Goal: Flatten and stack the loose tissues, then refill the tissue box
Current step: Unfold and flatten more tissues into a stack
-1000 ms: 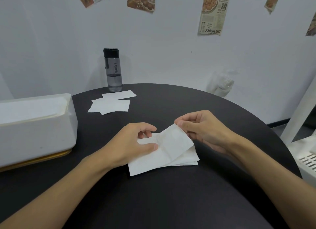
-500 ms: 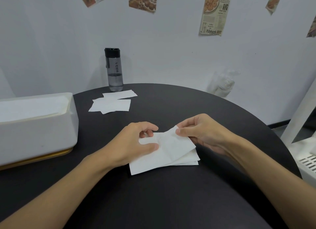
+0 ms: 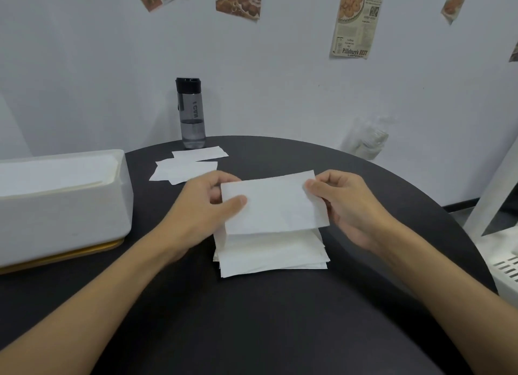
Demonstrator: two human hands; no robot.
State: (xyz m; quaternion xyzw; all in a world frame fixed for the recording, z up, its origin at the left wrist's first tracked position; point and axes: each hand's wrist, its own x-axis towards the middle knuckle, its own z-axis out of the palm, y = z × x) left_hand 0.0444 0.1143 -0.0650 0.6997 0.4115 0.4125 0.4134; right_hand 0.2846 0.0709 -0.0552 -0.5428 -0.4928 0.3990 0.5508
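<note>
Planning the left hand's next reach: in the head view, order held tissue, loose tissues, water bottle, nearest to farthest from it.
1. Held tissue, pinched by the left hand itself.
2. Loose tissues, just behind it.
3. Water bottle, at the far edge of the table.

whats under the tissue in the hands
A stack of flat tissues lying on the table. The held tissue covers the stack's far part, so its far edge cannot be seen.

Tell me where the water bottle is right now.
In the head view, the water bottle stands upright at the far edge of the table, left of centre, just behind the loose tissues, right of the tissue box.
</note>
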